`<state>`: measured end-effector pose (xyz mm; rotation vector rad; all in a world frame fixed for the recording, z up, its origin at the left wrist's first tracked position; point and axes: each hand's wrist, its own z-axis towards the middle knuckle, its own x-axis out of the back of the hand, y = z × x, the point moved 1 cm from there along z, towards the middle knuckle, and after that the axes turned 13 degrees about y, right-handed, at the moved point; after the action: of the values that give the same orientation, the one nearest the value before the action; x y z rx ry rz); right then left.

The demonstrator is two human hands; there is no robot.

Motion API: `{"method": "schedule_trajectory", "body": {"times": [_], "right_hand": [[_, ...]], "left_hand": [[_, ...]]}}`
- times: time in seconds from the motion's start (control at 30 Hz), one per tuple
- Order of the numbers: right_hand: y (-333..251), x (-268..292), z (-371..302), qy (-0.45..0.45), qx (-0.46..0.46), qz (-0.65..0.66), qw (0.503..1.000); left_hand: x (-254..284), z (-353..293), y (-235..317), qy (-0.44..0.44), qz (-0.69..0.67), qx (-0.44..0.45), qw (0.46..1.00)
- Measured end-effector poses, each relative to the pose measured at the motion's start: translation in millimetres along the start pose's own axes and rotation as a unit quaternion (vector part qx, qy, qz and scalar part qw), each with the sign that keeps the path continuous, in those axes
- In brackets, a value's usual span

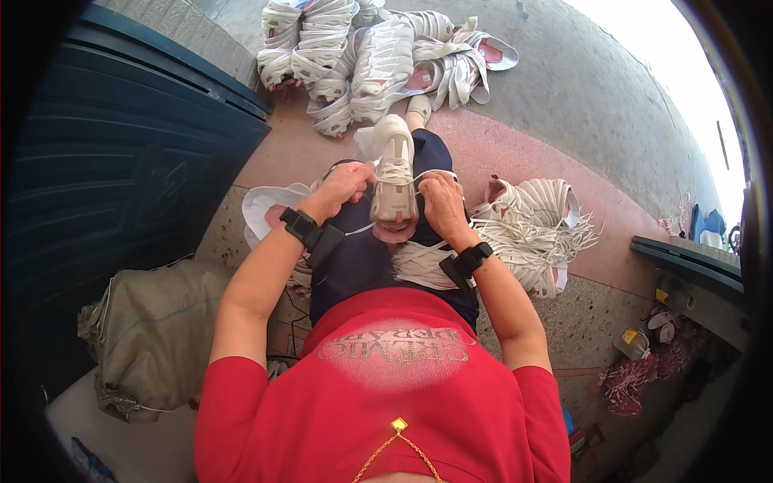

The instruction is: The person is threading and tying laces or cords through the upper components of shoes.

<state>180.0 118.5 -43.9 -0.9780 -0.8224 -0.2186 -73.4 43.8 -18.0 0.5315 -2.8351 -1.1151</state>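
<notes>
A pale beige and white shoe upper (395, 203) with pinkish lining lies lengthwise between my thighs, its toe pointing away from me. White lace (394, 171) crosses its front part. At the left side of the upper, my left hand (348, 184) is closed in a pinch, with a lace end hanging below it. My right hand (442, 201) pinches the lace on the other side, and a strand runs from the upper to its fingers. Loose white laces (423, 264) lie across my lap beneath my right wrist. Black bands are strapped round both wrists.
Stacked white shoe uppers (386, 60) lie on the floor ahead. More nested uppers (547, 201) with a bundle of laces (523, 241) are at my right. A dark blue door (129, 153) and stuffed sack (161, 322) stand left. A bottle (634, 344) stands far right.
</notes>
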Motion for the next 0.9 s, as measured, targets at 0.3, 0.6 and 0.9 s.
{"method": "schedule_trajectory", "body": {"times": [0.3, 0.6, 0.9], "right_hand": [[0.9, -25.5, 5.3, 0.065, -0.004, -0.102, 0.993], [-4.4, -17.8, 7.1, 0.062, 0.023, -0.124, 0.99], [0.4, -18.5, 4.5, 0.054, 0.008, -0.134, 0.989]], "left_hand": [[-30.0, -20.1, -14.5, 0.156, 0.274, -0.167, 0.934], [-25.5, -18.8, -21.0, 0.262, 0.497, -0.296, 0.773], [-36.1, -7.3, -22.9, 0.242, 0.579, -0.408, 0.664]]}}
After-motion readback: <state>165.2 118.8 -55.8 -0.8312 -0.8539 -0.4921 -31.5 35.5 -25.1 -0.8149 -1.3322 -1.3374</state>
